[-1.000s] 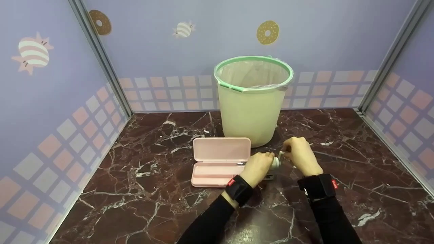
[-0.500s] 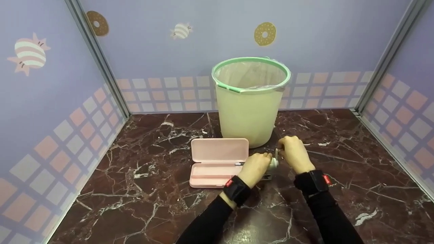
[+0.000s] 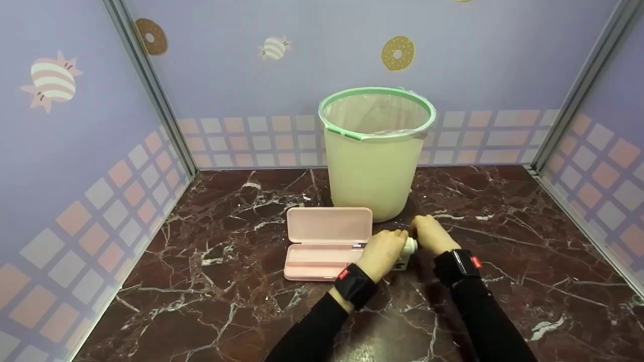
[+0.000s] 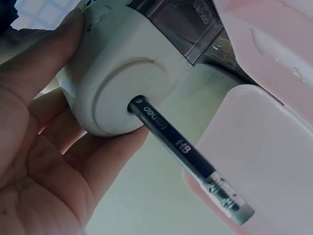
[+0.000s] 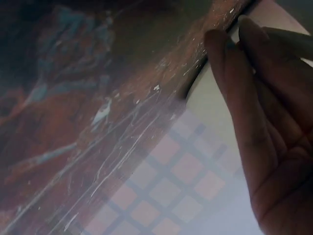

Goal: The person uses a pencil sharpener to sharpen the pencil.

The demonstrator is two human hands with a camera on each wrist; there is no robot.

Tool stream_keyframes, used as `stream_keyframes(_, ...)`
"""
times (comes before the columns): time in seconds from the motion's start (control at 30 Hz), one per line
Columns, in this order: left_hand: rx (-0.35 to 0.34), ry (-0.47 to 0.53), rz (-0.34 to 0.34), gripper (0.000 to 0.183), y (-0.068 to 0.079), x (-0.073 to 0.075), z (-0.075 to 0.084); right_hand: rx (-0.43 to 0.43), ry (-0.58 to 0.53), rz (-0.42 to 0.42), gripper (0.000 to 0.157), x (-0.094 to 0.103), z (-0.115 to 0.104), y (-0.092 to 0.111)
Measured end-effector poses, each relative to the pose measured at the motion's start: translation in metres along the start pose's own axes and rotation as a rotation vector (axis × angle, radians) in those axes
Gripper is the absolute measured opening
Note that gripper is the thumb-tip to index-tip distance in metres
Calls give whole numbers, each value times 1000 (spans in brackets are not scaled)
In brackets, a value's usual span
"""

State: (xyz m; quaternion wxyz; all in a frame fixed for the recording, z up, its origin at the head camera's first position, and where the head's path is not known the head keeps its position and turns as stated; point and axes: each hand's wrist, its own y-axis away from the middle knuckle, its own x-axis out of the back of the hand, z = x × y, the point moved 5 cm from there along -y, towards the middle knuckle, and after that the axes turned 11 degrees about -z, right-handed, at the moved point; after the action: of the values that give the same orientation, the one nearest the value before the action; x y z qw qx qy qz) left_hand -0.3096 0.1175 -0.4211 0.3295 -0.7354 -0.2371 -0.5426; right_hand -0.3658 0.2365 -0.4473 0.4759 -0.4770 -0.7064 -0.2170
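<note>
Patterned wall point(image 3: 322, 65), marble table point(image 3: 211, 301): pencil point(image 4: 171, 139) set in the sharpener point(image 4: 120, 93)

Pale green, the bin point(image 3: 375, 173) stands at the back of the table, and a pink case point(image 3: 329, 225) sits unfolded just before it. Near the case's right end is the sharpener, gripped by the left hand point(image 3: 380, 251), thumb on one side and fingers curled under it. From its round hole the pencil sticks out toward the case, eraser end outermost. At the sharpener's other end, the right hand point(image 3: 435, 234) has its fingertips drawn together on what looks like the crank point(image 5: 291, 41), though that view is too dim to be sure.

Neither hand holds the pencil, so if it is loosely clamped it could spin with the crank or slip out into the case. A slack left grip would let the sharpener twist or skid; whether it rests on the table cannot be seen. Jerky cranking might snap the lead, and a sideways swing could knock the pencil against the case. Bumping the dark drawer point(image 4: 183, 27) might work it loose.
</note>
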Motion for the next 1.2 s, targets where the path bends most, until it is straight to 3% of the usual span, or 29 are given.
stream_keyframes(0.03,-1,1,-1,46,0,0,0,-11,-4,-36,12,-1,1,-1)
stream_keyframes(0.07,0,2,-2,46,0,-1,0,-83,76,-52,18,4,0,-3)
stream_keyframes(0.23,10,-10,-4,46,1,-1,1,-84,112,-171,18,2,0,-7)
stream_keyframes(0.57,56,-9,42,37,0,-3,1,-195,26,-336,24,-4,1,5)
stream_keyframes(0.73,89,-1,41,36,1,-3,1,-182,-49,-350,27,-5,-2,17)
stream_keyframes(0.83,109,-2,33,32,1,-3,1,-146,-50,-331,26,-4,-6,22)
stream_keyframes(1.0,118,-22,69,17,-1,-2,3,-179,-41,-305,26,-1,-8,27)
stream_keyframes(1.2,134,-40,63,13,-1,-1,5,-180,-39,-337,20,2,-12,32)
